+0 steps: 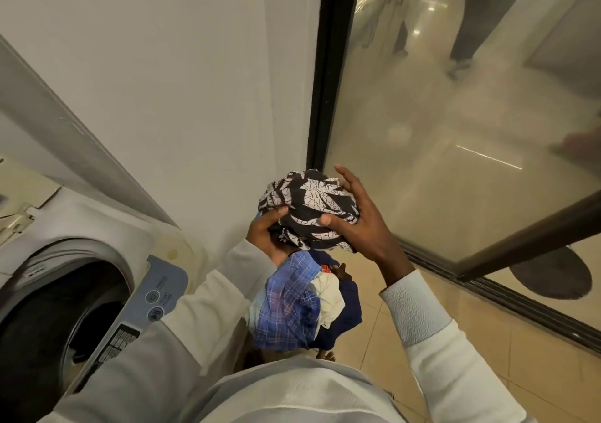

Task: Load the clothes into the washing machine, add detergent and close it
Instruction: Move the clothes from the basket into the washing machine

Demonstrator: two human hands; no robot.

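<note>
I hold a bundle of clothes at chest height, to the right of the washing machine. A balled black-and-white patterned garment is on top. My left hand grips it from below on the left, thumb curled over the cloth. My right hand clasps its right side, thumb pressed on the front. A blue plaid garment, a cream piece and dark blue cloth hang beneath. The top-loading washing machine stands at the lower left, its drum open and dark inside.
The machine's control panel faces me along its near edge. A white wall rises behind. A glass sliding door with a black frame stands to the right, above a floor track. Beige floor tiles lie below.
</note>
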